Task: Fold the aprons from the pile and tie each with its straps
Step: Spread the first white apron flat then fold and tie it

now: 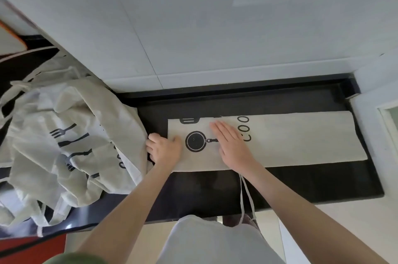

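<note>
Cream cotton apron [280,136], printed in black with a frying pan and lettering, is lying along a dark, glossy surface [301,182] as a long narrow band, already folded lengthwise. The person's right hand [231,145] is resting flat on the band, left of its middle. Its fingers [219,129] are lying straight and together, pressing the cloth down and gripping nothing. The left hand [164,149] is sitting at the band's left end, its fingers curling over that edge with the thumb on top, seemingly taking hold of it. Two thin straps [247,197] are trailing from under the band's near edge and hanging off the front of the surface, loose and untied. Just beside the left hand, a crumpled pile [64,134] of matching aprons is lying unfolded, with straps looping around it.

Judging from this, the task is in its early part. One apron is partway folded — the lengthwise folds look done, while folding it shorter and tying the straps round it are not yet done — and the whole pile is awaiting the same treatment. No finished bundle is showing.
</note>
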The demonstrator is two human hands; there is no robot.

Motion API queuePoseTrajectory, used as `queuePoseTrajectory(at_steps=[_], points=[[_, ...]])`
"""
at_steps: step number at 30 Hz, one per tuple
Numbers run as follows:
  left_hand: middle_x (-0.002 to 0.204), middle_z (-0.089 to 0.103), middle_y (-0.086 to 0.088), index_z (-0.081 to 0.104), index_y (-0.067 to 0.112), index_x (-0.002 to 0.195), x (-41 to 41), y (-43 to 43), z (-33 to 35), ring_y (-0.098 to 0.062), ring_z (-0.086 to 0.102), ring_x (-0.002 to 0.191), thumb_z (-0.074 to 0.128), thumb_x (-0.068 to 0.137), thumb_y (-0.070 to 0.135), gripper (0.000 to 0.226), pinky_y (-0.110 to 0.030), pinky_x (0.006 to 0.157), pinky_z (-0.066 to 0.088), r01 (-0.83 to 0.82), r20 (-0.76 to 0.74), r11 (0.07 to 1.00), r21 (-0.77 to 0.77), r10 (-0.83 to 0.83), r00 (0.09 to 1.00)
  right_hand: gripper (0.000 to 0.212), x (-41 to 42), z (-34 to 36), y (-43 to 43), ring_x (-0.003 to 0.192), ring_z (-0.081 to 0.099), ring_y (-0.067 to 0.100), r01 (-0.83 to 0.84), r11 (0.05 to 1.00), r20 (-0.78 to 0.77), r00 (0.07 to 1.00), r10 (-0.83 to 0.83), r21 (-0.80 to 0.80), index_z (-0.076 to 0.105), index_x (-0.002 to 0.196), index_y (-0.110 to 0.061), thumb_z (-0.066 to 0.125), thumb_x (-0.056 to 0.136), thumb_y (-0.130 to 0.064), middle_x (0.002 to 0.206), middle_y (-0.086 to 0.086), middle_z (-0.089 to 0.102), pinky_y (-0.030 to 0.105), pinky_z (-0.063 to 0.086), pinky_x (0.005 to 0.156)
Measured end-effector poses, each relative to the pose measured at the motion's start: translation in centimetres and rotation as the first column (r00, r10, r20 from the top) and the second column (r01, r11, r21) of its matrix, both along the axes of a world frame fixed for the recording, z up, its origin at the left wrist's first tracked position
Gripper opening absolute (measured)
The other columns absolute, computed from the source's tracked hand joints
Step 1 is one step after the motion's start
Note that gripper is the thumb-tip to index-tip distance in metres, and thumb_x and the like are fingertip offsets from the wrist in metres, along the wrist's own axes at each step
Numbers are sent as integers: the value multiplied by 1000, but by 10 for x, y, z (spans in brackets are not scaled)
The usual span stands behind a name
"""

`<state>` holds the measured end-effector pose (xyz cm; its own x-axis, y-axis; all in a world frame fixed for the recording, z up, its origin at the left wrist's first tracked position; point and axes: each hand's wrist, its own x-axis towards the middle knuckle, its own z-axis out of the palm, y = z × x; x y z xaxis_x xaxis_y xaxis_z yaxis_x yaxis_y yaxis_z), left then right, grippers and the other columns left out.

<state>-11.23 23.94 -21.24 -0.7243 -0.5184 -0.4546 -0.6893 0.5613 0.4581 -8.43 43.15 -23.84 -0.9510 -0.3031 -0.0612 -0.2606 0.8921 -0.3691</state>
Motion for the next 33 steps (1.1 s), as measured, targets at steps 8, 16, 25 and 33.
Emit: queuePoseTrajectory(at_steps=[8, 16, 25, 33], points=[[110, 63, -13, 52, 2, 116, 2, -50, 11, -25, 64, 97, 73, 80, 18, 45, -39, 86, 56, 336, 364, 875, 347, -456, 812, 95, 2, -1, -35, 145, -27, 16, -142, 967, 358, 932, 59, 211, -19, 151, -30, 41, 88, -69, 158, -2, -26, 39, -16, 117], [106, 55, -8, 40, 13, 114, 16, -65, 12, -21, 58, 95, 79, 74, 24, 56, -39, 86, 55, 442, 289, 819, 366, -551, 783, 89, 1, 8, -39, 144, -27, 16, -132, 962, 409, 912, 23, 239, -19, 150, -31, 39, 92, -66, 158, -3, -27, 40, -15, 118], [109, 54, -6, 41, 12, 115, 21, -56, 17, -19, 54, 94, 65, 84, 19, 40, -32, 76, 52, 329, 263, 850, 411, -456, 850, 72, 13, 8, -47, 140, -31, 19, -215, 938, 313, 941, 126, 271, -17, 150, -29, 31, 100, -49, 157, -1, -25, 45, -15, 118], [107, 63, -13, 64, 8, 97, 17, -33, 19, -22, 63, 89, 56, 88, 21, 18, -34, 78, 54, 342, 57, 840, 422, -401, 914, 60, 17, 14, -72, 146, -23, 16, -95, 991, 493, 869, 35, 98, -9, 153, -29, -2, 98, -51, 161, -4, -16, 47, -16, 115]])
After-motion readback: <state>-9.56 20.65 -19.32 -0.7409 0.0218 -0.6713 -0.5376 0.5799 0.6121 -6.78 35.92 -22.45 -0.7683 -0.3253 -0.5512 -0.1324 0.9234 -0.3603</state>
